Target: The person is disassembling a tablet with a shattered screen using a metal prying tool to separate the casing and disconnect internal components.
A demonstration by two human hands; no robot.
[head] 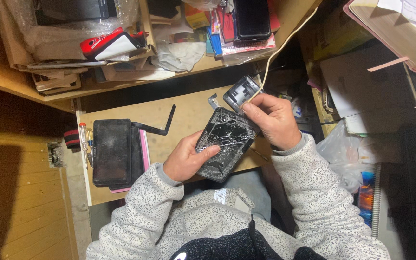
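Cracked phone screen (227, 139), black glass badly shattered, held tilted above the front edge of the desk (179, 113), roughly picture centre. Left hand (186, 159) clamped on its lower end at 7 o'clock, thumb lying across the glass. Right hand (273, 120) at 2 o'clock of the screen, fingers pinched together at its top corner, touching it. Grey phone frame (241, 92) just beyond at 12 o'clock, partly under the right fingers; can't tell if it's joined to the screen. Pale cable (285, 38) runs from the frame up toward 1 o'clock. Small metal bracket (213, 101) on desk at 11 o'clock. Black strip (160, 126) lying at 9 o'clock, then stacked dark tablets (114, 151) further out, screwdrivers (84, 139) beside them. Red phone (111, 44) on shelf above, well apart at 10 o'clock. Both sleeves grey speckled.
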